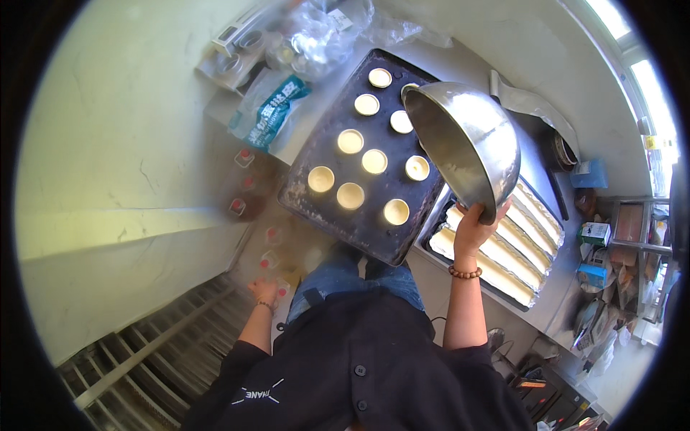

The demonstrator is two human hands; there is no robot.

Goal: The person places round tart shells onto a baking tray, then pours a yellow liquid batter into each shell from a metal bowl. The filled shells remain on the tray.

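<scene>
My right hand (pixel 478 216) grips the rim of a large stainless steel mixing bowl (pixel 488 137). The bowl is tilted on its side, its mouth facing left, and hides part of a dark baking tray (pixel 337 218). Several pale pastry tart shells (pixel 374 161) stand apart on that tray. One tart shell (pixel 416 168) shows a small yellower patch at its centre. The bowl's contents cannot be made out. Low at my left side hangs my left hand (pixel 263 291), away from the tray; its fingers are too small and blurred to read.
Right of the baking tray lies another tray with long pale strips in foil (pixel 501 242). A teal-printed plastic bag (pixel 272 113) and clear plastic bags (pixel 323 40) lie at the back left. Red-capped bottles (pixel 237 206) stand below, near a slatted rack (pixel 156 366). Shelves (pixel 628 223) hold packages at right.
</scene>
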